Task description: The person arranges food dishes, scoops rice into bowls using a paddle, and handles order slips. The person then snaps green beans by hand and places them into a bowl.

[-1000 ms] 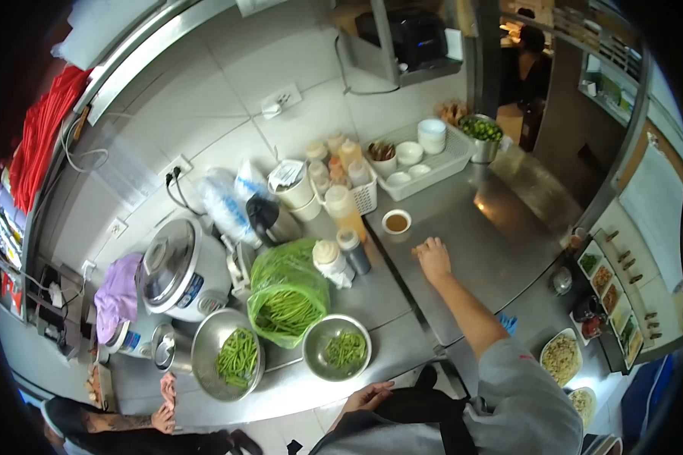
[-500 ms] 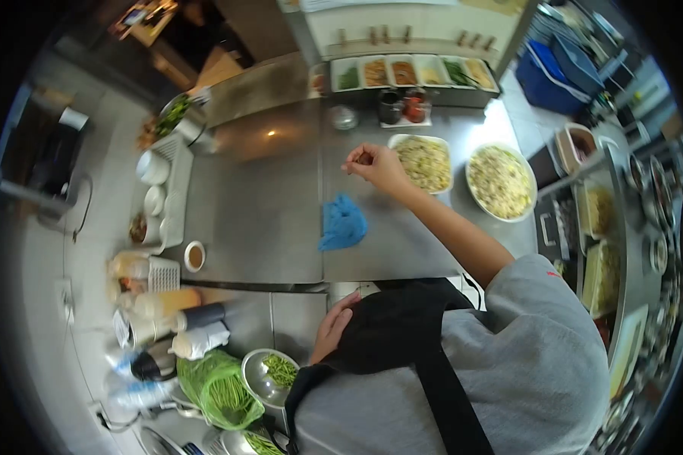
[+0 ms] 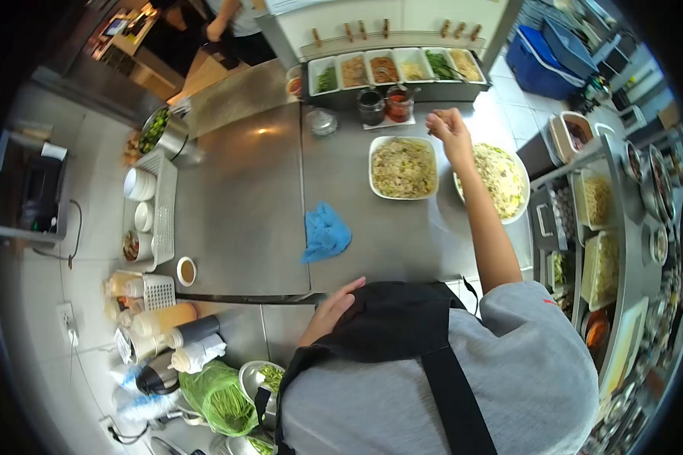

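Note:
My right hand (image 3: pixel 451 136) is raised over the steel counter, between a square white dish of rice (image 3: pixel 404 168) and a round white bowl of similar food (image 3: pixel 501 182). Its fingers are pinched together; anything between them is too small to make out. My forearm covers part of the bowl's left side. Low by the counter's front edge, my left hand (image 3: pixel 334 311) rests beside my black apron (image 3: pixel 391 322) with fingers stretched out and nothing visible in it. A crumpled blue cloth (image 3: pixel 326 233) lies on the counter in front of it.
A row of white ingredient trays (image 3: pixel 383 70) lines the back, with a dark jar (image 3: pixel 371 106) and a red jar (image 3: pixel 398 104) before it. A small sauce cup (image 3: pixel 186 271) and white basket (image 3: pixel 165 197) stand left. Another person (image 3: pixel 239 26) is at the far back.
My right hand has moved right, from left of the square dish to beside the round bowl, fingers still pinched. My left hand stays low by the apron. The view has shifted slightly.

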### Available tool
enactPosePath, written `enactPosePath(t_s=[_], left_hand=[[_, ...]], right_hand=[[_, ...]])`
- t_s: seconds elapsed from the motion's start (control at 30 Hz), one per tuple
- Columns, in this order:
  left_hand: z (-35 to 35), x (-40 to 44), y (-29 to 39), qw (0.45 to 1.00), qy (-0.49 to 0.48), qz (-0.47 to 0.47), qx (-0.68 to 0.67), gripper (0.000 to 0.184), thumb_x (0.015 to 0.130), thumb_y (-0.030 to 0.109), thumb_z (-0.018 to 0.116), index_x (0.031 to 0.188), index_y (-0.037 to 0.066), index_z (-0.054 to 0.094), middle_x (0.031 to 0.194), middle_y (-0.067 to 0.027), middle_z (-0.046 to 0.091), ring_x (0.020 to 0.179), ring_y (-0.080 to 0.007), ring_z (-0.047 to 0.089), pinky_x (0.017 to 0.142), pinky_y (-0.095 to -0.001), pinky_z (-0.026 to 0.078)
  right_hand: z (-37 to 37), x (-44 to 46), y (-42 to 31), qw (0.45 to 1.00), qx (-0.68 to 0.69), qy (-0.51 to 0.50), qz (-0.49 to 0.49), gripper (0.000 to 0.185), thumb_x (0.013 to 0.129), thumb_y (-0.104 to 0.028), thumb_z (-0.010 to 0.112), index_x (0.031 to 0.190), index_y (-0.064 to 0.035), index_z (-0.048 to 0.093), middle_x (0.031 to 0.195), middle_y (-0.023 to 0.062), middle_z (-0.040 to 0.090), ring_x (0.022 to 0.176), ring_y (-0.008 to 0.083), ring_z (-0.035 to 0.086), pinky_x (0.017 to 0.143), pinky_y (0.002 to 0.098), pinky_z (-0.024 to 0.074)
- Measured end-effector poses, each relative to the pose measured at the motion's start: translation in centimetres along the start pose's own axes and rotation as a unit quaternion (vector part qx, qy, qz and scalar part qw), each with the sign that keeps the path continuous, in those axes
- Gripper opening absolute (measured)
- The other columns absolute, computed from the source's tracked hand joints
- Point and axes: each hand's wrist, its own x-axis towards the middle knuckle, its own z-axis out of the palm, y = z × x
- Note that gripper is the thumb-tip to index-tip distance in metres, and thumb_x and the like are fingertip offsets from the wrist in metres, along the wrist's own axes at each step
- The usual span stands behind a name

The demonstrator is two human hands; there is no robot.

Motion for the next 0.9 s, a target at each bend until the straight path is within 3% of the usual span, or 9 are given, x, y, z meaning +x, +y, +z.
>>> enactPosePath(t_s=[0.27,0.43,0.5,0.57,0.63,0.67,0.73,0.83,0.9], left_hand=[[0.2,-0.3,-1.4,0.999,0.024,-0.004,-0.046,0.051,0.099,0.027,0.043,0.14,-0.003,0.035,0.14,-0.013,0.042,0.13,-0.0178,0.038,0.109,-0.0281,0.025],[0.7,-1.3,-1.6,1.0,0.02,0.021,-0.007,0.048,0.1,0.027,0.042,0.139,0.0,0.038,0.142,-0.011,0.041,0.132,-0.019,0.037,0.11,-0.0289,0.024],[0.7,-2.1,-1.3,0.998,0.008,0.035,0.045,0.047,0.1,0.028,0.041,0.139,0.002,0.039,0.142,-0.0114,0.041,0.133,-0.0204,0.036,0.11,-0.0293,0.023],[1.0,-3.3,-2.8,0.994,0.031,0.074,0.075,0.047,0.101,0.032,0.038,0.14,0.006,0.039,0.143,-0.0138,0.039,0.134,-0.0227,0.034,0.111,-0.0308,0.022],[1.6,-4.1,-4.1,0.99,0.036,0.114,0.079,0.048,0.102,0.034,0.036,0.141,0.007,0.039,0.145,-0.0116,0.037,0.135,-0.0232,0.033,0.112,-0.033,0.022],[1.9,-4.6,-5.7,0.98,0.055,0.182,0.059,0.049,0.102,0.035,0.035,0.141,0.007,0.038,0.146,-0.0111,0.037,0.135,-0.0233,0.033,0.112,-0.0336,0.022],[2.1,-4.4,-11.1,0.945,0.076,0.312,0.052,0.05,0.102,0.037,0.033,0.142,0.007,0.037,0.147,-0.01,0.035,0.136,-0.0235,0.032,0.112,-0.0348,0.023],[2.6,-4.4,-18.3,0.907,0.194,0.358,0.105,0.05,0.102,0.037,0.031,0.143,0.007,0.035,0.148,-0.01,0.033,0.136,-0.0239,0.031,0.111,-0.0352,0.023],[4.4,-9.4,-16.4,0.887,0.228,0.375,0.142,0.051,0.102,0.037,0.03,0.143,0.007,0.034,0.148,-0.0109,0.032,0.136,-0.0242,0.032,0.111,-0.0351,0.024]], right_hand=[[1.1,0.2,4.1,0.993,-0.109,-0.032,0.035,0.016,0.089,-0.018,0.064,0.09,-0.0022,0.059,0.082,0.0057,0.068,0.071,0.0103,0.06,0.067,0.0254,0.0486],[0.0,1.3,6.1,0.988,-0.131,-0.05,0.062,0.027,0.09,-0.02,0.062,0.111,-0.0049,0.058,0.093,0.0112,0.069,0.085,0.0178,0.065,0.074,0.0284,0.0496],[-0.3,1.2,5.0,0.989,-0.14,-0.039,0.019,0.036,0.092,-0.02,0.058,0.125,-0.0085,0.052,0.113,0.0158,0.062,0.101,0.0239,0.061,0.083,0.0338,0.0491],[-1.8,3.8,6.8,0.972,-0.127,-0.076,-0.183,0.036,0.092,-0.015,0.053,0.126,-0.0042,0.05,0.118,0.0165,0.058,0.104,0.0277,0.059,0.091,0.0352,0.046],[-3.6,9.3,10.4,0.912,-0.31,0.027,-0.266,0.035,0.094,-0.016,0.054,0.124,-0.0002,0.052,0.118,0.0155,0.059,0.109,0.027,0.057,0.093,0.0357,0.046],[-2.8,11.1,8.2,0.847,-0.344,0.043,-0.402,0.032,0.092,-0.021,0.059,0.118,-0.0009,0.057,0.118,0.0167,0.06,0.105,0.0269,0.059,0.09,0.0348,0.0485],[4.0,4.1,-3.4,0.887,-0.34,0.051,-0.308,0.036,0.093,-0.028,0.058,0.116,-0.0013,0.06,0.115,0.0142,0.063,0.102,0.0239,0.062,0.088,0.0317,0.0502],[14.1,-5.1,-13.3,0.989,-0.031,-0.039,-0.14,0.037,0.096,-0.029,0.053,0.118,-0.0001,0.059,0.116,0.0141,0.062,0.104,0.0232,0.062,0.089,0.0328,0.0509],[17.6,-7.1,-13.5,0.966,0.006,-0.152,-0.21,0.037,0.098,-0.027,0.049,0.118,0.0029,0.057,0.113,0.0157,0.061,0.104,0.0227,0.061,0.09,0.0328,0.0502]])
